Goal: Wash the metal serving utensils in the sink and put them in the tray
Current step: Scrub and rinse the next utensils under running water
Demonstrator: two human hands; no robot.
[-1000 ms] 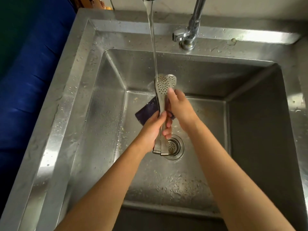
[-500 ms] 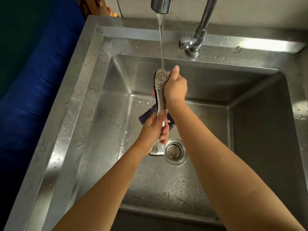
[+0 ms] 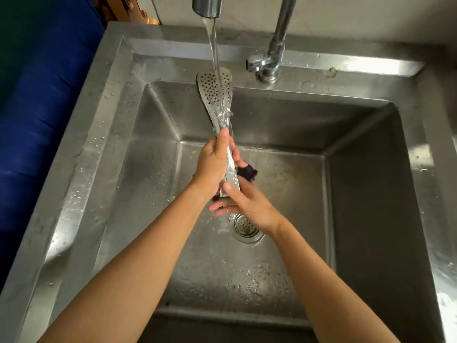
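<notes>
A metal perforated serving utensil [image 3: 214, 89] stands nearly upright over the steel sink [image 3: 128, 149], its holed head under the running water. My left hand [image 3: 212, 164] is wrapped around the middle of its handle. Just below, my right hand [image 3: 243, 201] holds the handle's lower end, thumb on the metal. A dark purple scrub pad [image 3: 248, 172] lies on the sink floor behind the hands, mostly hidden. No tray is in view.
The tap spout [image 3: 207, 6] pours a stream onto the utensil. The tap's base and lever [image 3: 268, 65] stand on the back ledge. A drain strainer [image 3: 244, 226] sits under my right hand. A blue surface [image 3: 37, 107] borders the sink's left side.
My right hand slid from the utensil's head down to the handle's lower end. My left hand moved up the handle. The holed head now faces me under the stream.
</notes>
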